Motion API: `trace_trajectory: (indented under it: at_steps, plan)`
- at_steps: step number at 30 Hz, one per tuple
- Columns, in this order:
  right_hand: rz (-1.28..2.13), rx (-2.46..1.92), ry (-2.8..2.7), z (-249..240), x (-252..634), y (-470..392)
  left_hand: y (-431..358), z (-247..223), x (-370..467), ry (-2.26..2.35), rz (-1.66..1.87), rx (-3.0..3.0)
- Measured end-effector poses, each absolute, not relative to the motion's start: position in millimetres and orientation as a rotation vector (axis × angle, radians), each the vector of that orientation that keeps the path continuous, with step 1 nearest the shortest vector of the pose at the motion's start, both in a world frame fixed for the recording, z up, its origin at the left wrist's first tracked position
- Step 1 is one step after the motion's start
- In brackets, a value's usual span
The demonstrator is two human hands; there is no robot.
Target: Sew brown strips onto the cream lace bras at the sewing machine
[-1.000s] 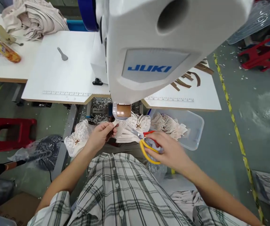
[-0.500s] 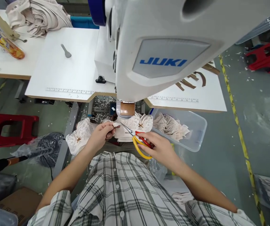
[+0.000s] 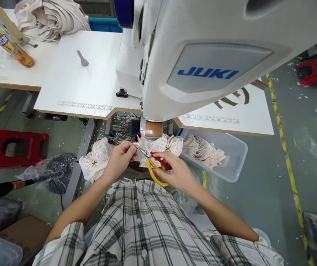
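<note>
Scissors (image 3: 147, 154), one pair, in right hand (image 3: 175, 170)

Red and yellow handles sit within a closed grip; blade tips, hard to make out from here, reach the left hand's (image 3: 119, 159) fingertips. That grip: pinched closed on cream lace cloth (image 3: 100, 151), mostly hidden. Brown bows (image 3: 94, 162), two visible. JUKI sewing machine (image 3: 161, 88), one, cut off above.

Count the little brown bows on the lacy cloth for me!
2 showing: one brown bow on lacy cloth left of the left hand, another bow just left of the clear bin. Folds may hide more.
</note>
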State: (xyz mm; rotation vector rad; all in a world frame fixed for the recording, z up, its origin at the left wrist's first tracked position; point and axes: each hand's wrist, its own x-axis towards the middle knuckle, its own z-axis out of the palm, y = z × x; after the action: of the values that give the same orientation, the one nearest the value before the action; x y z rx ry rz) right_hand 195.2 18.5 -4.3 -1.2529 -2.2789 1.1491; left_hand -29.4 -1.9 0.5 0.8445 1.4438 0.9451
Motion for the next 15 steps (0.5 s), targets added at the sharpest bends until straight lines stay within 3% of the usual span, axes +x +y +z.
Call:
trace_trajectory:
  at_steps: [11, 15]
  plan:
    - [1.106, -1.405, -2.208, -4, 229, 15, -6, -13, -25, 1.392, 1.112, 0.694]
    - [0.757, -1.629, -2.256, 3, 265, 55, -4, -10, -23, 1.264, 1.161, 0.563]
